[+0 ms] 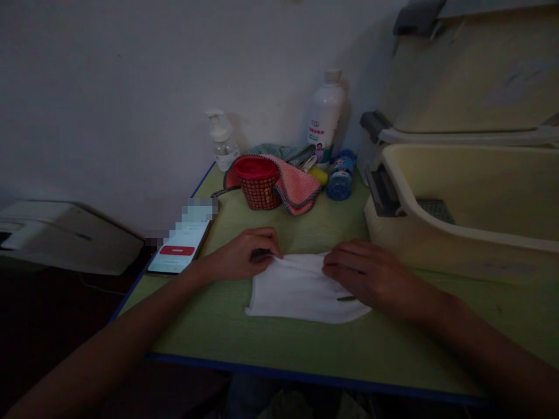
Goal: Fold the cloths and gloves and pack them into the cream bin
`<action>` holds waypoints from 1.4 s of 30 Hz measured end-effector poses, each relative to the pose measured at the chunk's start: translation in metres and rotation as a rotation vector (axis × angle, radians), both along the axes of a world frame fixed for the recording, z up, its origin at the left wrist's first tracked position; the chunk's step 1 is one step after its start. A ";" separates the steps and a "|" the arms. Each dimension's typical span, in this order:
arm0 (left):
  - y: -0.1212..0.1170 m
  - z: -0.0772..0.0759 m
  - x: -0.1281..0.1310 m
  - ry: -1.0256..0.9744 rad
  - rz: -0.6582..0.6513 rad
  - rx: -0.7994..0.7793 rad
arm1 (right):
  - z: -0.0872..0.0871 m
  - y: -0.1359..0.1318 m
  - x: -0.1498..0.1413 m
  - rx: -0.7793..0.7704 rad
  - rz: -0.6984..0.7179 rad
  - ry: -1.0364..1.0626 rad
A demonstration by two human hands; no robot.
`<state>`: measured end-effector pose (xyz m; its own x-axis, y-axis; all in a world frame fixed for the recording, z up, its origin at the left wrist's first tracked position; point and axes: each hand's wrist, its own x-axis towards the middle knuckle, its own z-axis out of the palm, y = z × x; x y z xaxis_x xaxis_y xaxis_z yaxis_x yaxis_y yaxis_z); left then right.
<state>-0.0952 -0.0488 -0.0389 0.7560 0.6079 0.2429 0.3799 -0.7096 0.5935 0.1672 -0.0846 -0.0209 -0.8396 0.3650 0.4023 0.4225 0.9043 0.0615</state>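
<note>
A white cloth (299,291) lies folded flat on the green table (305,343), near its front edge. My left hand (244,256) rests at the cloth's upper left corner, fingers curled and pinching that edge. My right hand (369,276) lies over the cloth's upper right part, fingers bent and pressed onto the fabric, gripping its top edge.
A phone (181,247) with a lit screen lies at the table's left edge. Behind the cloth stand a red cup (258,183), a pink rag (297,189), a pump bottle (222,142), a tall white bottle (325,116) and a blue bottle (340,174). Beige plastic bins (463,192) fill the right side.
</note>
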 end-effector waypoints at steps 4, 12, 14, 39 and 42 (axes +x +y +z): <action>0.000 0.001 0.001 0.006 -0.008 0.013 | -0.003 0.003 0.001 -0.115 -0.003 -0.057; -0.002 0.002 0.000 0.039 -0.006 0.112 | 0.005 -0.001 0.004 -0.220 -0.020 -0.076; -0.006 0.003 0.002 0.041 -0.002 0.226 | 0.009 -0.004 0.005 -0.210 -0.046 -0.114; -0.029 -0.003 0.020 0.203 -0.095 0.358 | 0.007 -0.036 -0.005 -0.154 0.072 -0.271; -0.029 -0.001 0.021 0.192 -0.100 0.331 | 0.006 -0.038 -0.006 -0.135 0.053 -0.246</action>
